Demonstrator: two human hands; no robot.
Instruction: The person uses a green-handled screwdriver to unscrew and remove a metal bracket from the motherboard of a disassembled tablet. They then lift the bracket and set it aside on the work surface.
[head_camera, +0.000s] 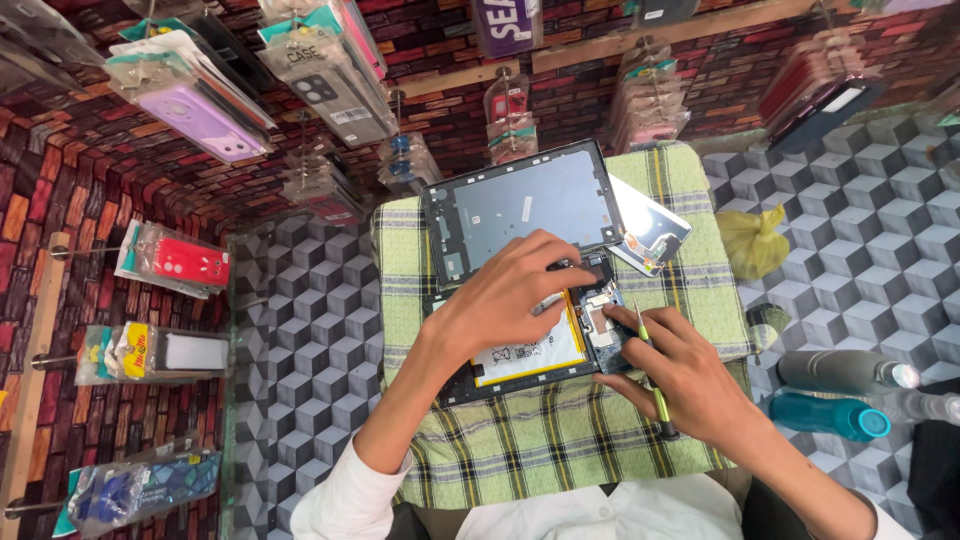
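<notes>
An opened tablet body (520, 372) with a white and yellow battery (530, 352) lies on a green plaid cloth (520, 440). Its grey back cover (520, 205) lies just beyond it, inner side up. My left hand (510, 290) rests on top of the tablet body, fingers spread and pressing near its upper edge. My right hand (680, 375) grips a thin yellow-green screwdriver (650, 372), its tip at the circuit board area (603, 322) to the right of the battery.
A small phone part (650, 235) lies right of the back cover. A yellow bag (755, 240) sits on the cube-patterned floor. A grey bottle (845, 370) and a teal bottle (830, 415) lie at the right. Packaged phone cases (330, 70) hang on the brick-patterned wall.
</notes>
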